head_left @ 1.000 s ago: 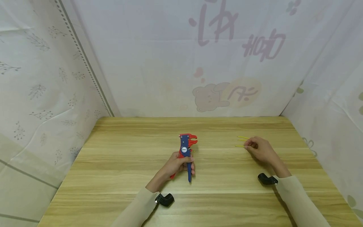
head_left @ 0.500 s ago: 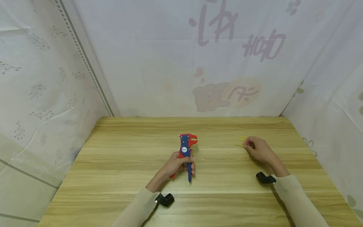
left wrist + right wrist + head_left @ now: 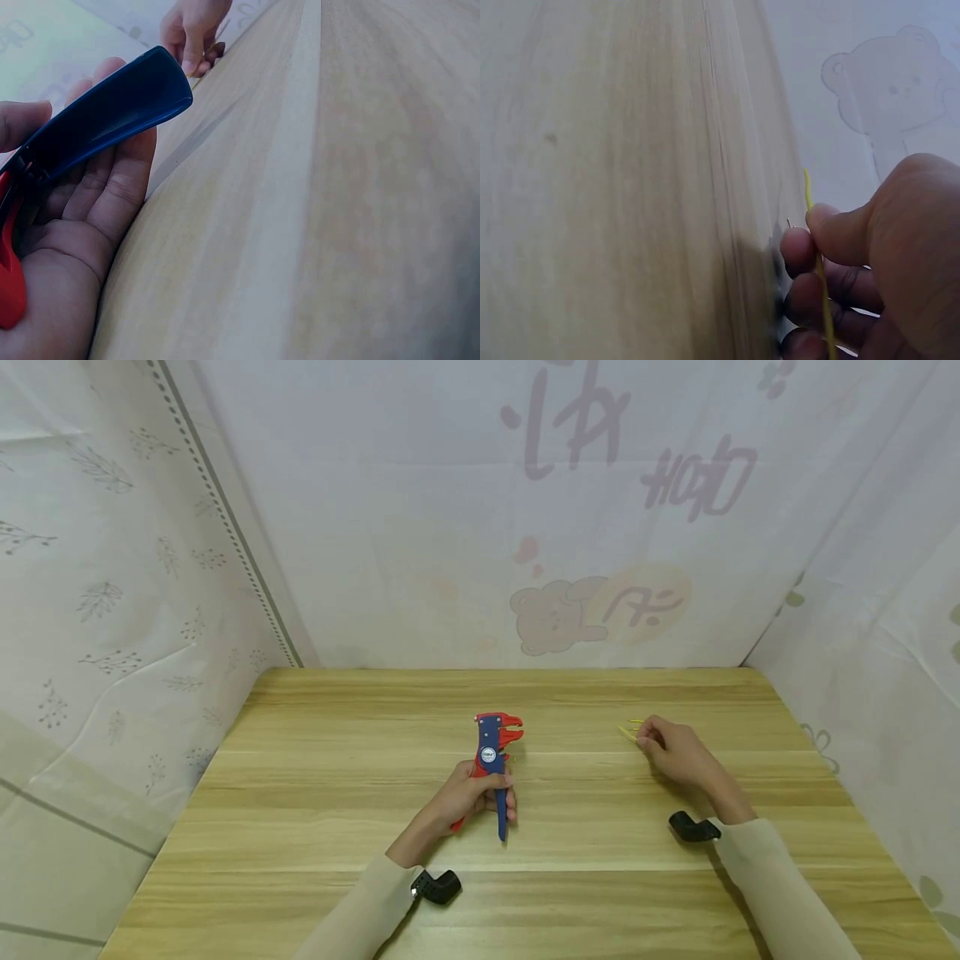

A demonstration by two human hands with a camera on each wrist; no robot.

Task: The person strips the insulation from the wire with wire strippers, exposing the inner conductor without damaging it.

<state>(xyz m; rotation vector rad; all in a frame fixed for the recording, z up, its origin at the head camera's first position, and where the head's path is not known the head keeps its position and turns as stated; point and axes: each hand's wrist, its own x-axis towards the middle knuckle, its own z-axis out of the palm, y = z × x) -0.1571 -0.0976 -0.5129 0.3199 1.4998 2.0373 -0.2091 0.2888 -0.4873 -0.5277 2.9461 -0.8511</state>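
Observation:
A wire stripper with red jaws and blue-and-red handles lies in my left hand, its head pointing away toward the back of the table. My left fingers and thumb curl round its handles; the left wrist view shows the blue handle across the fingers. At the right, my right hand pinches a thin yellow wire between thumb and forefinger, with its end sticking out past the fingertips. Just behind those fingers, another yellow wire shows its tip; the rest is hidden by the hand.
Both hands are over a wood-grain table. Printed cloth hangs behind the table and along both sides. A black wrist camera is strapped to the left sleeve, and another black camera to the right.
My right hand has shifted slightly left, and the wire in its pinch now angles up and away from the table line. The left hand and wire stripper stay where they were.

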